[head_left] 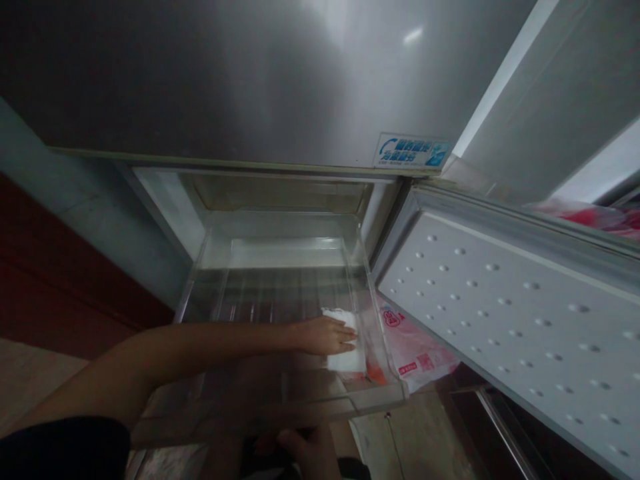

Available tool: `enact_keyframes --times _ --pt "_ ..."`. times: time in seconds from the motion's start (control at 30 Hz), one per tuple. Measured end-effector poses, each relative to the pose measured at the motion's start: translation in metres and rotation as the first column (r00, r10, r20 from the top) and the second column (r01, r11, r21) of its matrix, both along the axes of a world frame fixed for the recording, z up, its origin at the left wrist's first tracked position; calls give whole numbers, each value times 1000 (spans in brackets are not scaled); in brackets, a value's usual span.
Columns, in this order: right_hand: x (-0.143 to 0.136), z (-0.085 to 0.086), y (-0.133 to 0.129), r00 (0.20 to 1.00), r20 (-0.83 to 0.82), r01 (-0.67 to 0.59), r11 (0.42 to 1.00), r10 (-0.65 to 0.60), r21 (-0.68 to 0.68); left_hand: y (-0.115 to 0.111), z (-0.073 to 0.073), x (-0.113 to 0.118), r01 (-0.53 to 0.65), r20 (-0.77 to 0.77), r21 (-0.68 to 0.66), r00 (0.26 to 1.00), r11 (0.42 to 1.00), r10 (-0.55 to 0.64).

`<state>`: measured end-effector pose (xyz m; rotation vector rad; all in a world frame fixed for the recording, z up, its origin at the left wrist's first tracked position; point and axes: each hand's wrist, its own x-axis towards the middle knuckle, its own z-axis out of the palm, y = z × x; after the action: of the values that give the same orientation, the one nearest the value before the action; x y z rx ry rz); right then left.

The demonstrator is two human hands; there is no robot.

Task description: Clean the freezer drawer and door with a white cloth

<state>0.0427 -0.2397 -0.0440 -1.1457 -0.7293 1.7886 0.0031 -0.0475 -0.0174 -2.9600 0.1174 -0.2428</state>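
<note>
A clear plastic drawer (240,393) is pulled out of the lower compartment of a fridge. My left hand (323,335) reaches across it from the left. Its fingers lie stretched and slightly spread on a white paper towel or cloth (345,361) against the drawer's bottom, toward the right side. Below the drawer's front edge, in dim light, my right hand (310,450) is closed at that edge, the thumb showing and most fingers hidden.
The lower fridge door (500,320) stands wide open on the right. A closed grey door (250,80) is above, bearing a blue-lettered sticker (413,152). A pink-and-white plastic bag (420,353) lies beneath the open door. Dark red furniture (65,280) is at left.
</note>
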Motion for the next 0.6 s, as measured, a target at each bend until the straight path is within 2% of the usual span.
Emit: enact_keyframes --times 0.13,0.27,0.37,0.47,0.6 --pt "1 2 0 1000 28 -8 1000 8 -19 4 0 -11 25 5 8 1000 1000 -25" --pt "-1 -4 0 1000 9 -16 999 15 49 4 5 -33 18 9 21 1000 1000 -18" --pt "-4 -8 1 1000 8 23 998 -24 53 1 8 -50 -8 8 29 1000 1000 7" --pt "-3 -1 1 999 44 7 1000 -9 29 -4 11 -58 -49 8 40 999 998 49" --pt "1 16 2 996 71 -59 997 56 39 -14 14 -56 -101 12 46 995 994 101"
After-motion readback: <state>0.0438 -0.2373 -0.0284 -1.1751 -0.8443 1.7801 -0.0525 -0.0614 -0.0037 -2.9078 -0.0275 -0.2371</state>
